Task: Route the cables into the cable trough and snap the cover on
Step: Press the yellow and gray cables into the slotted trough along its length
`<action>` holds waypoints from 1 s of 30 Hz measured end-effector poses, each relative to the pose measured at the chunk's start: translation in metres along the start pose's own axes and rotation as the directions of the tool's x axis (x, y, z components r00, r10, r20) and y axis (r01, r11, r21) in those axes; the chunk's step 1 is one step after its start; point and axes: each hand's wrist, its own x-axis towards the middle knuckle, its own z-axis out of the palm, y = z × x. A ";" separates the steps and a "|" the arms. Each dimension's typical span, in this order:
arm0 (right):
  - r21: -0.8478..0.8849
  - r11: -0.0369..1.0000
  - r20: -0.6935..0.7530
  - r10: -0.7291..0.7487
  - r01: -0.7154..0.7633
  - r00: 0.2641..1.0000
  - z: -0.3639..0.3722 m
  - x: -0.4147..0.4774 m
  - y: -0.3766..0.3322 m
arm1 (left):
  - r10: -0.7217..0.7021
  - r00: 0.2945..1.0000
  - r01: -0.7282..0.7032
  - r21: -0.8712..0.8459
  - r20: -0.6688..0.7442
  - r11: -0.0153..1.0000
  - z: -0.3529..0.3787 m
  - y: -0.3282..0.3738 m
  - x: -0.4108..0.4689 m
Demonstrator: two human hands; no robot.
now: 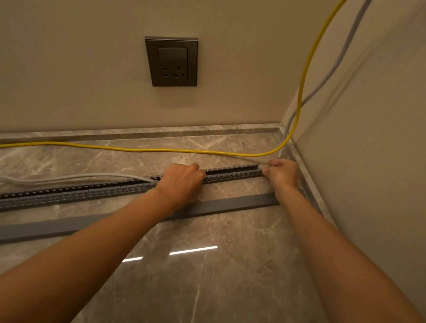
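Head view, slotted trough (231,175), round grey cable (72,178), flat cover (241,202)

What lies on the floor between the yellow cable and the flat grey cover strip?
In the head view, the slotted cable trough lies between the yellow cable and the cover strip; a pale grey cable runs along its far side.

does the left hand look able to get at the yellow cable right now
Probably yes: the yellow cable lies on open floor just beyond the cable trough, nothing between it and the left hand, though that hand grips the grey cable.
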 end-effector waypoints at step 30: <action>0.235 0.972 0.139 -0.014 -0.019 0.990 -0.001 0.005 -0.012 | -0.113 0.990 0.089 -0.254 -0.082 0.963 0.008 -0.023 0.013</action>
